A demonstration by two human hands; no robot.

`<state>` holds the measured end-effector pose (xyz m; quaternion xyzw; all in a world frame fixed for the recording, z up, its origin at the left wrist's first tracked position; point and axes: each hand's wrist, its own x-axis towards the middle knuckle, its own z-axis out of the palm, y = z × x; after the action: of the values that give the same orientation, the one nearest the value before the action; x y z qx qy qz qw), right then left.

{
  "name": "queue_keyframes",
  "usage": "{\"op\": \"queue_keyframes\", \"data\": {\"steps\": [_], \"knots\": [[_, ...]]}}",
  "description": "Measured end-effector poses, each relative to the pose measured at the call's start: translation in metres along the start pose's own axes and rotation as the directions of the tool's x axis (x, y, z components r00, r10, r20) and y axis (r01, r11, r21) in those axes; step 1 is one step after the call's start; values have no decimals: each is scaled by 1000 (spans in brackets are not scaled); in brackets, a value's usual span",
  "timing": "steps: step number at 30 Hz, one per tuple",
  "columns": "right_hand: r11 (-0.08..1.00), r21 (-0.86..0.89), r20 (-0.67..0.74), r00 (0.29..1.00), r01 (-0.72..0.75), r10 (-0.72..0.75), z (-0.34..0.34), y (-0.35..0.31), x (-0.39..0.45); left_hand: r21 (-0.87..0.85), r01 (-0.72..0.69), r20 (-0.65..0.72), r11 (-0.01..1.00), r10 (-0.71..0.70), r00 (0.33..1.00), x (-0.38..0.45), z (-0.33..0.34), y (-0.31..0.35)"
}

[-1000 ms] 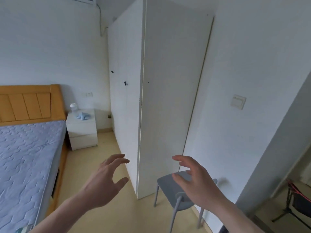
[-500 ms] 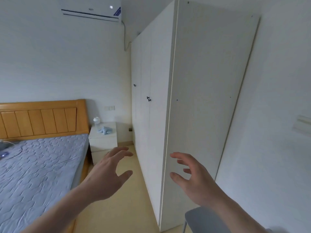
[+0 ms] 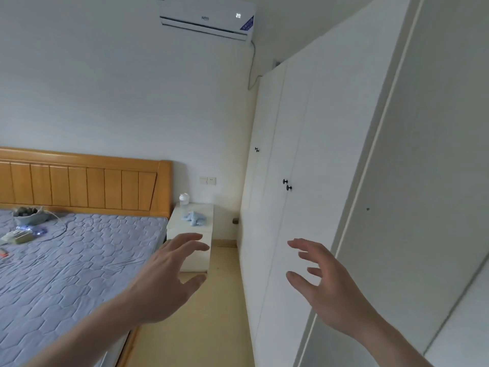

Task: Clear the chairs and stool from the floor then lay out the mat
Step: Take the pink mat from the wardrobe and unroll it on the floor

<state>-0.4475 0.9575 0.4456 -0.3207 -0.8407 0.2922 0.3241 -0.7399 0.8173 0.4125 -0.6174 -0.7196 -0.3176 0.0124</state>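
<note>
Both hands are up in the air holding nothing: left hand (image 3: 164, 280) and right hand (image 3: 326, 284), each grip spread with loosely bent fingers. They hover over the beige floor (image 3: 201, 327), between the grey quilted bed (image 3: 68, 263) and the tall white wardrobe (image 3: 304, 181). Can't spot any chairs, stool or mat here.

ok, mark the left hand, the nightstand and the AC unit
left hand (image 3: 165, 283), head view, on the back of the hand.
nightstand (image 3: 197, 256), head view, on its front face.
AC unit (image 3: 206, 19), head view, on its front panel.
</note>
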Motion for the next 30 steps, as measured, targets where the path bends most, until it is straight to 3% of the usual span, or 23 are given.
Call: {"op": "queue_keyframes", "data": {"steps": [6,13,21,30], "knots": [[999,-23,-63,997,-44,43,59,1,103,-2,-54,16,999,54,998,85,-6,-91],[988,-33,-174,975,-148,141,111,2,192,-56,-128,139,990,135,981,196,-1,-191],[963,-68,-293,928,-261,231,103,30,260,-155,-277,137,948,298,944,310,38,-210],[935,9,-370,867,-355,333,100,122,342,-243,-312,197,918,362,911,432,107,-217]]}}
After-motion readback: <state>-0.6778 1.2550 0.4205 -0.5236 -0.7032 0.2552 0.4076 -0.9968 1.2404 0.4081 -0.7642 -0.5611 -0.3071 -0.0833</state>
